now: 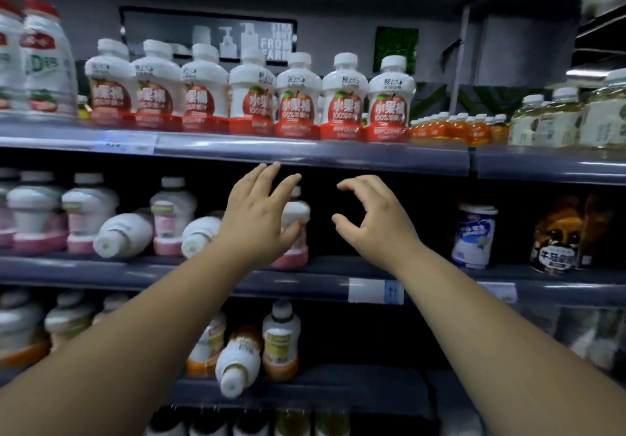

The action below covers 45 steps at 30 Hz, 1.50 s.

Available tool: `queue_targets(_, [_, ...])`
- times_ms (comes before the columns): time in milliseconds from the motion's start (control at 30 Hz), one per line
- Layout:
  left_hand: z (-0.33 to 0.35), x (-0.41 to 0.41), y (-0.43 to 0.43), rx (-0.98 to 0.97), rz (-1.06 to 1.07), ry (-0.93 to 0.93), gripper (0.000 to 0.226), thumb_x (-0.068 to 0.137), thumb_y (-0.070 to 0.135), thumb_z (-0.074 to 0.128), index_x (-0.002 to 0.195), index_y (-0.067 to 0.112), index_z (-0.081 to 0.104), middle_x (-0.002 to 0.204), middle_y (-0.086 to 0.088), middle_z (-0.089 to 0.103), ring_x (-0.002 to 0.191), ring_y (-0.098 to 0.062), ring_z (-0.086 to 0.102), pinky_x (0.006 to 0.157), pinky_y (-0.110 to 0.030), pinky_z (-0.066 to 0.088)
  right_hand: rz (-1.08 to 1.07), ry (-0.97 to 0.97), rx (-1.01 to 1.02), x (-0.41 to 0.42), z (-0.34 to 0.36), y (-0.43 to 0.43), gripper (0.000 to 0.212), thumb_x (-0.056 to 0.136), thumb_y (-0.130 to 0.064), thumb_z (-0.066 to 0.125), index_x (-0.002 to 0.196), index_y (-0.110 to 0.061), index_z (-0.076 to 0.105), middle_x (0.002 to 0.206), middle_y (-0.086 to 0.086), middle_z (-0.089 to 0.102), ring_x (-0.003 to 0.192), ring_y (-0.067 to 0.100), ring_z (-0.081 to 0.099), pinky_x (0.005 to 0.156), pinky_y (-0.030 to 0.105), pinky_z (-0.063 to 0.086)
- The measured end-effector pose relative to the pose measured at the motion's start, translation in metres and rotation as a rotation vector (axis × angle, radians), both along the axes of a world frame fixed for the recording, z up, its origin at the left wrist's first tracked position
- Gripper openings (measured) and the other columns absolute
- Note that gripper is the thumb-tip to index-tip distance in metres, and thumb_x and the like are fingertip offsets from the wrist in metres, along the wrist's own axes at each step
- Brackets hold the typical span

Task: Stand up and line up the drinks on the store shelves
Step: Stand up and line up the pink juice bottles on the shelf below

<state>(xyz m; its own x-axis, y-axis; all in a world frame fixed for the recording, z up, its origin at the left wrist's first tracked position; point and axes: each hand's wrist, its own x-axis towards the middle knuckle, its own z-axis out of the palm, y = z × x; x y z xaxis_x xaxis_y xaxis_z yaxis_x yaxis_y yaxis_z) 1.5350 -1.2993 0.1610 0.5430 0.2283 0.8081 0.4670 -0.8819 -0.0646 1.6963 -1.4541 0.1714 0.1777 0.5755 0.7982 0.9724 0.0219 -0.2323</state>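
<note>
L grip [257,222] spread at upright pink btl [296,213], R grip [376,225] loose, empty; tipped btls [123,234] on mid shelf [169,270].

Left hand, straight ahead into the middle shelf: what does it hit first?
Most likely the upright pink-based bottle, which stands directly behind the left hand. The thumb looks close to it, but depth is unclear, so contact can't be confirmed.

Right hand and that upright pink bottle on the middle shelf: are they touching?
Apart. The head view shows a plain dark gap between the right hand and the pink bottle.
</note>
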Motion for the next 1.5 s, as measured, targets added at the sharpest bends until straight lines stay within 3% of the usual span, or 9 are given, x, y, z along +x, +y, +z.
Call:
queue_targets(233, [-0.044, -0.035, -0.01, -0.269, 0.055, -0.003, 0.069, 0.084, 0.044, 0.059, 0.146, 0.02, 0.042, 0.149, -0.015, 0.04, 0.135, -0.035, 0.038, 0.108, -0.046, 0.034, 0.06, 0.262, -0.178, -0.02, -0.041, 0.018, 0.05, 0.085, -0.031, 0.073, 0.131, -0.026, 0.055, 0.128, -0.005, 0.049, 0.114, 0.015, 0.053, 0.095, 0.036, 0.048])
queue_targets(567, [-0.067, -0.036, 0.017, -0.354, -0.079, -0.04, 0.072, 0.085, 0.035, 0.069, 0.148, 0.022, 0.036, 0.152, -0.005, 0.035, 0.139, -0.025, 0.033, 0.11, -0.039, 0.033, 0.034, 0.425, -0.215, -0.04, -0.058, 0.057, 0.072, 0.08, -0.025, 0.079, 0.14, -0.027, 0.04, 0.119, -0.009, 0.047, 0.105, 0.009, 0.052, 0.087, 0.026, 0.044])
queue_targets(700, [-0.069, -0.029, 0.03, -0.305, -0.17, 0.014, 0.072, 0.087, 0.033, 0.065, 0.15, 0.023, 0.032, 0.145, -0.002, 0.044, 0.125, -0.024, 0.047, 0.098, -0.037, 0.044, -0.011, 0.517, -0.205, -0.038, -0.058, 0.086, 0.101, 0.076, -0.028, 0.08, 0.152, -0.033, 0.013, 0.13, -0.009, 0.051, 0.111, 0.014, 0.057, 0.094, 0.034, 0.05])
queue_targets(800, [-0.071, -0.021, 0.038, -0.357, -0.233, 0.085, 0.081, 0.086, 0.035, 0.064, 0.153, 0.025, 0.02, 0.134, -0.005, 0.055, 0.112, -0.027, 0.058, 0.085, -0.039, 0.05, 0.004, 0.624, -0.227, -0.038, -0.055, 0.1, 0.128, 0.073, -0.025, 0.085, 0.157, -0.032, -0.011, 0.137, -0.008, 0.047, 0.113, 0.011, 0.053, 0.089, 0.025, 0.045])
queue_targets(900, [-0.068, -0.011, 0.044, -0.447, -0.33, 0.084, 0.089, 0.083, 0.035, 0.063, 0.154, 0.027, 0.01, 0.128, -0.004, 0.062, 0.104, -0.026, 0.063, 0.082, -0.04, 0.052, -0.03, 0.655, -0.169, -0.032, -0.055, 0.106, 0.126, 0.058, -0.031, 0.095, 0.153, -0.027, 0.013, 0.133, -0.006, 0.053, 0.11, 0.013, 0.059, 0.081, 0.025, 0.05])
queue_targets(1000, [-0.065, -0.001, 0.045, -0.512, -0.388, 0.084, 0.092, 0.077, 0.033, 0.06, 0.152, 0.029, 0.007, 0.122, -0.004, 0.065, 0.1, -0.027, 0.065, 0.083, -0.042, 0.054, -0.035, 0.609, -0.19, -0.022, -0.055, 0.099, 0.111, 0.048, -0.044, 0.094, 0.137, -0.031, 0.03, 0.13, -0.005, 0.055, 0.112, 0.01, 0.058, 0.095, 0.033, 0.052])
queue_targets(1167, [-0.055, 0.025, 0.044, -0.66, -0.462, 0.072, 0.099, 0.077, 0.041, 0.074, 0.15, 0.03, 0.008, 0.122, -0.002, 0.068, 0.105, -0.025, 0.067, 0.088, -0.041, 0.053, -0.012, 0.552, -0.264, -0.007, -0.054, 0.073, 0.123, 0.044, -0.06, 0.082, 0.145, -0.04, 0.015, 0.123, -0.013, 0.058, 0.11, 0.009, 0.062, 0.099, 0.036, 0.052])
queue_targets(1267, [-0.05, 0.041, 0.036, -0.663, -0.493, 0.114, 0.116, 0.075, 0.045, 0.08, 0.155, 0.03, -0.003, 0.125, -0.001, 0.068, 0.11, -0.021, 0.066, 0.092, -0.037, 0.053, -0.038, 0.489, -0.278, 0.007, -0.054, 0.055, 0.125, 0.052, -0.057, 0.085, 0.15, -0.037, 0.01, 0.129, -0.008, 0.06, 0.113, 0.01, 0.062, 0.101, 0.035, 0.05])
queue_targets(1500, [-0.048, 0.092, -0.006, -0.712, -0.634, 0.192, 0.118, 0.075, 0.028, 0.083, 0.149, 0.051, -0.006, 0.127, 0.002, 0.066, 0.11, -0.005, 0.064, 0.098, -0.03, 0.051, -0.052, 0.468, -0.292, 0.061, -0.055, 0.0, 0.126, 0.062, -0.053, 0.087, 0.153, -0.045, 0.0, 0.149, -0.005, 0.048, 0.128, 0.012, 0.053, 0.109, 0.04, 0.044])
